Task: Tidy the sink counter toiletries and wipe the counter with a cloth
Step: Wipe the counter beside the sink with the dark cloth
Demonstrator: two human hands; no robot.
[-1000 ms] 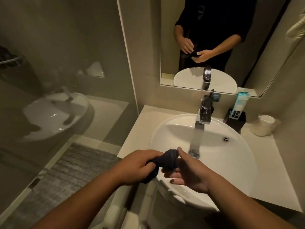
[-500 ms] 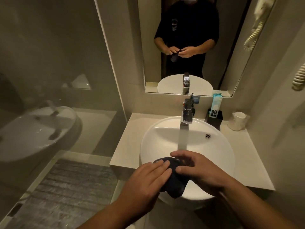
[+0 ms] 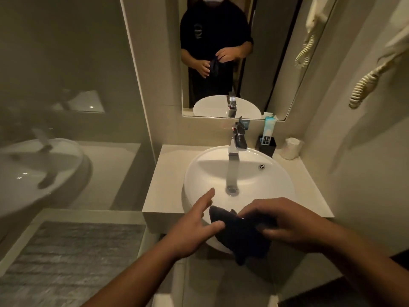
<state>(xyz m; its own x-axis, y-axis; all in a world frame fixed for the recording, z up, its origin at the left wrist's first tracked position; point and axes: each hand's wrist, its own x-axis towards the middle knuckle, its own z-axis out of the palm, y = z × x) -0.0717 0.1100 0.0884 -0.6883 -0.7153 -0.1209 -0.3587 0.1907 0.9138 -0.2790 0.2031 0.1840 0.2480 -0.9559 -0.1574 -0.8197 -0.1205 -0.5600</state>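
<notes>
A dark cloth [image 3: 241,234] hangs over the front rim of the white sink [image 3: 199,171]. My right hand [image 3: 285,222] is closed on its upper right part. My left hand [image 3: 194,227] has fingers spread, and its thumb touches the cloth's left edge. At the back right of the beige counter [image 3: 168,173] a black holder [image 3: 266,146] carries a light blue tube [image 3: 269,129]. Beside it stands a white paper roll [image 3: 291,148].
The chrome tap [image 3: 238,140] runs water into the drain [image 3: 232,189]. A mirror [image 3: 221,52] hangs above. A glass shower panel [image 3: 66,96] stands left, and a grey floor mat [image 3: 73,258] lies below it. A coiled cord [image 3: 363,89] hangs on the right wall.
The view pulled back from the sink. The bunched cloth has opened out and now hangs lower. My left hand has spread its fingers and come off the top of the cloth.
</notes>
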